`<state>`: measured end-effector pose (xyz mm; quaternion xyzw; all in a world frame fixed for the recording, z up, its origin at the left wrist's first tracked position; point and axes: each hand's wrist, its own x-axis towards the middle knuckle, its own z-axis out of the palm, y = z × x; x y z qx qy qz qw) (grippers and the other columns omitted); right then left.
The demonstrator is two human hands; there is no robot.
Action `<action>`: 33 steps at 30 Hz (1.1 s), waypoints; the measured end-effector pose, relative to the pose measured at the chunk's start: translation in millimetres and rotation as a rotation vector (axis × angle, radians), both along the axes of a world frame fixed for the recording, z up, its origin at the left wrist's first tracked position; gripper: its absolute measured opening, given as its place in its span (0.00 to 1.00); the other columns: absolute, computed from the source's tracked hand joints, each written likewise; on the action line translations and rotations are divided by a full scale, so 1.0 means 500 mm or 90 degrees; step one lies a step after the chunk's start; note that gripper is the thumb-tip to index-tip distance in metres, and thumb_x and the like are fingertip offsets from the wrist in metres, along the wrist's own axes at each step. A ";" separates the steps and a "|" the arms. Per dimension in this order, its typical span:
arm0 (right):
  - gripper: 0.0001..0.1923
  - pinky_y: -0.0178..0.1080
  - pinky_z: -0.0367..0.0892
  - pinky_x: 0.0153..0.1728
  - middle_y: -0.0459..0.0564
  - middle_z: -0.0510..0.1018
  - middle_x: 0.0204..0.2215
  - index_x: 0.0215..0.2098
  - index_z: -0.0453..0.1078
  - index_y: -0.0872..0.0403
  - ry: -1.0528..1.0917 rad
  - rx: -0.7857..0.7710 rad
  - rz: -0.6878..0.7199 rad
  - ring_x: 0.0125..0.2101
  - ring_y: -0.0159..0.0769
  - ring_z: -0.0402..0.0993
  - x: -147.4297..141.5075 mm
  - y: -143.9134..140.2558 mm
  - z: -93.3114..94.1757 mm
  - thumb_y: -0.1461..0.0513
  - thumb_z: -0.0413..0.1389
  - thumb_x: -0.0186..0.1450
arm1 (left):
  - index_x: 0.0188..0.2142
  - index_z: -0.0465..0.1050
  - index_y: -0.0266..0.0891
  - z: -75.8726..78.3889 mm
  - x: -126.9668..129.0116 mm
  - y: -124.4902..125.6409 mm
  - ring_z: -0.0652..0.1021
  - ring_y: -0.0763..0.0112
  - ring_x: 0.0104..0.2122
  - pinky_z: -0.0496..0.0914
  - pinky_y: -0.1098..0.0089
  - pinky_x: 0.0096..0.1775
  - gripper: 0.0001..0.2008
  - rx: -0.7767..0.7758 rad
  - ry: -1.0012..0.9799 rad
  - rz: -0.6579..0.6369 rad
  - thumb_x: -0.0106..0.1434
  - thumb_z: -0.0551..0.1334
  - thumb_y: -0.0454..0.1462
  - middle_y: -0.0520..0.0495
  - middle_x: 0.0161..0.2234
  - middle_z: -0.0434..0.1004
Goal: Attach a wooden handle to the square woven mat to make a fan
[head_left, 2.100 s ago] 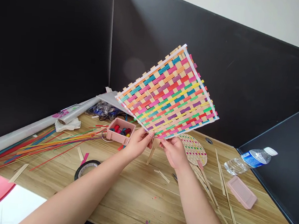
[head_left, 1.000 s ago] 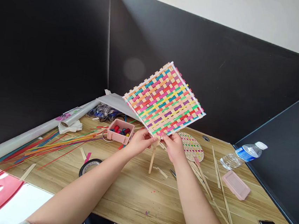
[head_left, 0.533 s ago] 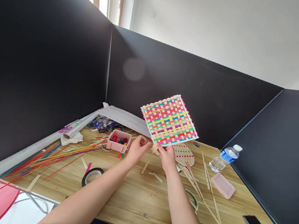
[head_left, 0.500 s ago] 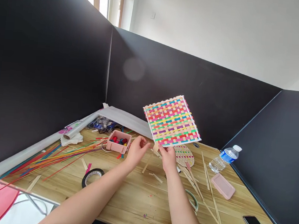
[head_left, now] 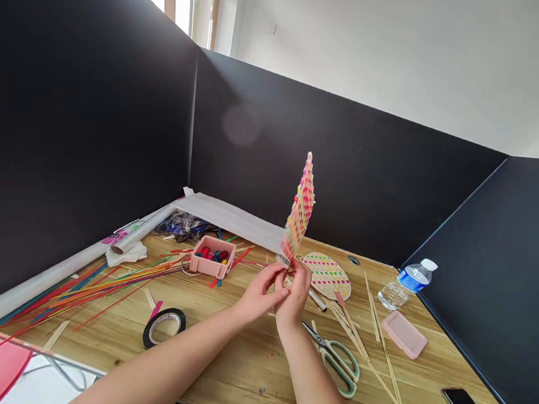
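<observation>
Both hands (head_left: pixel 279 295) clenched on bottom corner of woven mat (head_left: pixel 300 211), upright and edge-on above counter (head_left: pixel 244 365), probably for checking flatness; exact finger grip unclear. Scissors (head_left: pixel 338 358) nearby.

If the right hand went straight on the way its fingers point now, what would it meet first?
The right hand points up and away, fingertips already pinching the lower corner of the woven mat, held edge-on. Past the mat, probably the black partition behind the table; depth is unclear.

Both forearms reaching forward, left hand (head_left: pixel 260 295) and right hand (head_left: pixel 295 293) pressed together, fingers pinched upward
</observation>
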<state>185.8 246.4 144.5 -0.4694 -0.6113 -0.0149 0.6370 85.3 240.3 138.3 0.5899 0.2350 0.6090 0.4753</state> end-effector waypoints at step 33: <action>0.12 0.37 0.68 0.30 0.45 0.74 0.26 0.35 0.69 0.51 0.351 -0.254 0.398 0.26 0.33 0.69 -0.014 0.012 -0.016 0.51 0.59 0.61 | 0.32 0.73 0.36 0.024 -0.013 0.039 0.68 0.77 0.23 0.65 0.72 0.27 0.13 -0.188 -0.180 -0.010 0.51 0.70 0.41 0.52 0.27 0.73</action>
